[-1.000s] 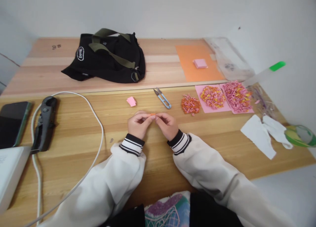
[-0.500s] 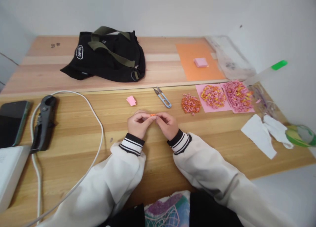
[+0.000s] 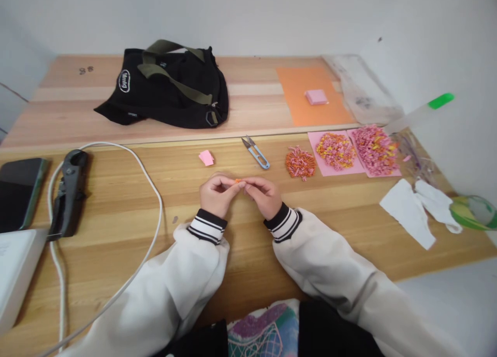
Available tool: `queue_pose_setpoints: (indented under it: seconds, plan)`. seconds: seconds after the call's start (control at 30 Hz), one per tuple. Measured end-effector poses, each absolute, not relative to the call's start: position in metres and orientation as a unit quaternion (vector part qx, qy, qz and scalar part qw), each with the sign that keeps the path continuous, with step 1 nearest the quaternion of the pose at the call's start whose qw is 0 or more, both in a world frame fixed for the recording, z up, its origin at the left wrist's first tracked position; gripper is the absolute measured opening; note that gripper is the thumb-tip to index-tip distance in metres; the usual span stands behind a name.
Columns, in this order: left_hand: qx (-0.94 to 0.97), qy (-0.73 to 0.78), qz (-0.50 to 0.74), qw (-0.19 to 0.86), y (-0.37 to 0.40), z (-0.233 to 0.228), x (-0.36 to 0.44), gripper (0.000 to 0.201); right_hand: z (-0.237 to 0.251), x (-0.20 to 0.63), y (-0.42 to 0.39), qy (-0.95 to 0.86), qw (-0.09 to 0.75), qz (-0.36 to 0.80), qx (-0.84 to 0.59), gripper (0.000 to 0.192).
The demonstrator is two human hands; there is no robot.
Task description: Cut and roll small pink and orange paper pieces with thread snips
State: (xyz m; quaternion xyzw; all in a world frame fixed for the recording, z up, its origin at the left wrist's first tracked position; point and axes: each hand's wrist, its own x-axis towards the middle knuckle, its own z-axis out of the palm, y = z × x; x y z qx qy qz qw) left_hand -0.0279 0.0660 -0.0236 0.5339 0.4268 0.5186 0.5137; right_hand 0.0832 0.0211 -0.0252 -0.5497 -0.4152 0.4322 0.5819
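My left hand [image 3: 217,194] and my right hand [image 3: 264,195] meet at the fingertips over the wooden table. Both are closed in a pinch on a small orange piece [image 3: 237,181], probably paper; the fingers cover most of it. Just beyond the left hand lie several small pink paper slips [image 3: 206,158]. Blue-handled thread snips [image 3: 256,153] rest past the right hand, blades pointing away. To their right is a round pile of thin orange and pink twisted pieces [image 3: 300,163]. Two more such piles, pink and yellow [image 3: 336,151] and mostly pink [image 3: 375,150], sit on pink sheets.
A black bag [image 3: 174,98] lies at the back, near an orange sheet [image 3: 291,95] bearing a pink paper stack [image 3: 316,97]. White tissues [image 3: 407,212] and a green roll [image 3: 471,213] are at right. A phone [image 3: 19,191], black tool [image 3: 69,194] and white cable [image 3: 159,212] occupy the left.
The orange piece has shifted slightly left between the fingertips, and the right fingertips now overlap it a little more. Nothing else on the table has moved.
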Motion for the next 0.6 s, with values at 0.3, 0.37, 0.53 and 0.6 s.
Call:
queue_pose_setpoints:
  seconds: [0.3, 0.37, 0.53, 0.6]
  plan:
    - [0.530, 0.423, 0.515, 0.524, 0.066, -0.024, -0.028, 0.024, -0.021, 0.086, 0.021, -0.419, 0.588, 0.470, -0.508, 0.017]
    - [0.532, 0.422, 0.512, 0.527, 0.066, -0.024, -0.028, 0.023, -0.019, 0.086, 0.021, -0.411, 0.594, 0.478, -0.500, 0.017]
    - [0.538, 0.427, 0.506, 0.522, 0.064, -0.024, -0.028, 0.022, -0.016, 0.088, 0.020, -0.401, 0.605, 0.483, -0.489, 0.019]
    - [0.535, 0.437, 0.500, 0.523, 0.064, -0.023, -0.028, 0.023, -0.016, 0.089, 0.020, -0.407, 0.602, 0.479, -0.493, 0.021]
